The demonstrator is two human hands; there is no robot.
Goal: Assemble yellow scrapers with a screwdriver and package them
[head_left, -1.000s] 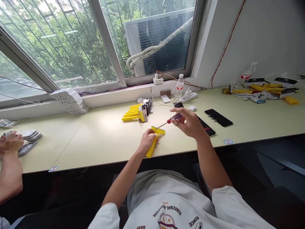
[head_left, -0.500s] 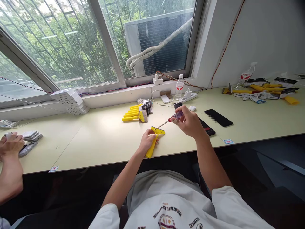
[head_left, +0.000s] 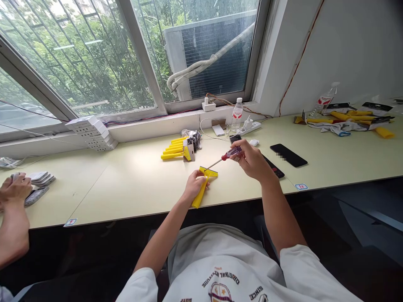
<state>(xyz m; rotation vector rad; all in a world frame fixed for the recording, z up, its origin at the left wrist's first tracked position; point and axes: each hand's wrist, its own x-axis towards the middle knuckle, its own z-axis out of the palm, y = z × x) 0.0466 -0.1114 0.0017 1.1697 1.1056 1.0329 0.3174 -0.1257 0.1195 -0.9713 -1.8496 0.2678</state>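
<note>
My left hand [head_left: 195, 184] is closed round a yellow scraper [head_left: 200, 195] near the table's front edge, its wide head pointing away from me. In my right hand [head_left: 247, 157] is a screwdriver [head_left: 227, 156] with a red and purple handle. The screwdriver's tip meets the left part of the scraper's head. Behind them lies a row of several yellow scrapers [head_left: 172, 154], some with dark packaging at their heads.
Phones [head_left: 289, 155] lie right of my right hand. A water bottle [head_left: 237, 114] and power strip [head_left: 252, 127] stand by the window. More yellow tools and gloves [head_left: 341, 127] are at the far right. Another person's hand [head_left: 15, 191] is at the left edge.
My right hand's fingers have shifted slightly on the screwdriver handle, showing more of its red collar. My left hand and the scraper look unchanged.
</note>
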